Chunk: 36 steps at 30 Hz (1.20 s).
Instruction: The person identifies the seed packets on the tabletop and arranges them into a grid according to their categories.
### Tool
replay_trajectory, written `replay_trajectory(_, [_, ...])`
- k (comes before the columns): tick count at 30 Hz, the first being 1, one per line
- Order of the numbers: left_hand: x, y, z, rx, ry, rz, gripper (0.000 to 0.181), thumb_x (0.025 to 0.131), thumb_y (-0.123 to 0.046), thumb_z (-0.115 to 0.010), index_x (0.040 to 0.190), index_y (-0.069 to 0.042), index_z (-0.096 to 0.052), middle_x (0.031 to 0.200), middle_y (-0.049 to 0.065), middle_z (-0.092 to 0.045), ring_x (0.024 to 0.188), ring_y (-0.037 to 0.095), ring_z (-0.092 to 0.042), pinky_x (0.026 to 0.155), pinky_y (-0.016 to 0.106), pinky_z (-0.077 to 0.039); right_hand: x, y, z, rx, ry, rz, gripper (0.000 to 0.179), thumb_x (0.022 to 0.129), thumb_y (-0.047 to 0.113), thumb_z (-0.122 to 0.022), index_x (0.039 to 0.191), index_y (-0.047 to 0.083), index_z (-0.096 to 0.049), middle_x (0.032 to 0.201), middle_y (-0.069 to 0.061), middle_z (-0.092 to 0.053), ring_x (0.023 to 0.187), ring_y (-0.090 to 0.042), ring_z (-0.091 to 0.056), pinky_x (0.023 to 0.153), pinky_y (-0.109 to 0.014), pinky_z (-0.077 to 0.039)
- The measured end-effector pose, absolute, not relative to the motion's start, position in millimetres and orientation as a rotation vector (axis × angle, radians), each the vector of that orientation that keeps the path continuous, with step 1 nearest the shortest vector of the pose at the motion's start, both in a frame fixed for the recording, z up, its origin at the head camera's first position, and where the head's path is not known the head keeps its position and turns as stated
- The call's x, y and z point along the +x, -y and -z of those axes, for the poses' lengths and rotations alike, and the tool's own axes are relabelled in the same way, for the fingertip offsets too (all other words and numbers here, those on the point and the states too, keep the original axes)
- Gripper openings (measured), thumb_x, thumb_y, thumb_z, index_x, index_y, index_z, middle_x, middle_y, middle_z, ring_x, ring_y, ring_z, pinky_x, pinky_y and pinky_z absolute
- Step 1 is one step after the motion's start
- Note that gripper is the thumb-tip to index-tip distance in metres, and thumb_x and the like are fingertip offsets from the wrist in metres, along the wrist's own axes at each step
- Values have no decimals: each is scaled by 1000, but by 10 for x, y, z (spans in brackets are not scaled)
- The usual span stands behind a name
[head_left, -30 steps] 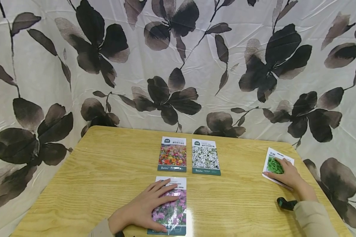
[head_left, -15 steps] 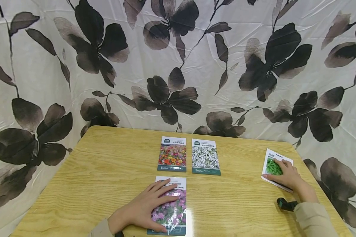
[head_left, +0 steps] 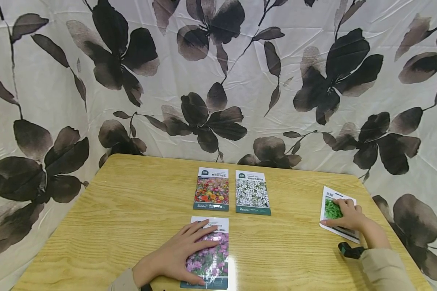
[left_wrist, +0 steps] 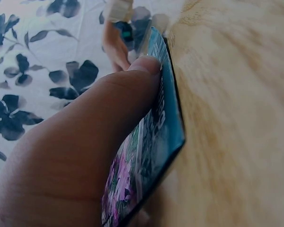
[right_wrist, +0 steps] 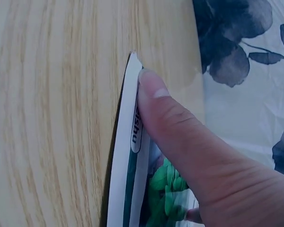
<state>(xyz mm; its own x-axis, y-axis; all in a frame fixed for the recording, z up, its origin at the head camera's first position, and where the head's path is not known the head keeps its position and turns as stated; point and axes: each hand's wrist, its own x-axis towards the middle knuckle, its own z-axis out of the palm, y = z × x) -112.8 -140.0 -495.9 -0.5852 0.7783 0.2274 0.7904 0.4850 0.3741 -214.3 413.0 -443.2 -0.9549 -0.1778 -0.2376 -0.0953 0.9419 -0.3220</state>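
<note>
My left hand [head_left: 183, 254] rests spread on a seed packet with pink flowers [head_left: 218, 252], at the table's front. In the left wrist view the thumb [left_wrist: 132, 80] lies on that packet's teal end strip [left_wrist: 168, 127]. At the right side of the table my right hand [head_left: 351, 218] lies over a seed packet with green leaves [head_left: 333, 208], which sits at a slant. In the right wrist view the thumb [right_wrist: 170, 113] presses near a corner of its white border [right_wrist: 120, 175]. The palms hide parts of both packets.
Behind my left hand, two more seed packets lie side by side: one with mixed bright flowers [head_left: 211, 190], one with white flowers [head_left: 252, 192]. They lie on a wooden table [head_left: 131, 202]. A floral curtain [head_left: 262, 133] hangs at its back edge.
The right hand has slid the green-leaf packet slightly left and toward me, turning it a little. My left hand and the other packets stay where they were.
</note>
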Motion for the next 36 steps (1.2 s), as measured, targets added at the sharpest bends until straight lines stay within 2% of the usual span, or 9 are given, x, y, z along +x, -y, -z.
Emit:
replay_trajectory(20, [-1137,1391,5012,-1422,2616,644,91,79,-80,-57,154,-33,-37,163,2,-25,149,34,-19,110,59,-29,-1975,-4042,4526,-327,-2938,391,94,76,51,-81,136,-10,-41,126,-40,-34,109,-65,-34,80,-73,-39])
replay_trajectory(36, [-1146,1390,5008,-1428,2580,606,90,79,-80,-57,153,-32,-39,162,3,-26,148,35,-21,109,58,-30,-1778,-3960,4618,-296,-2945,488,94,76,52,-81,140,-3,-40,136,-37,-28,111,-63,-32,81,-77,-34])
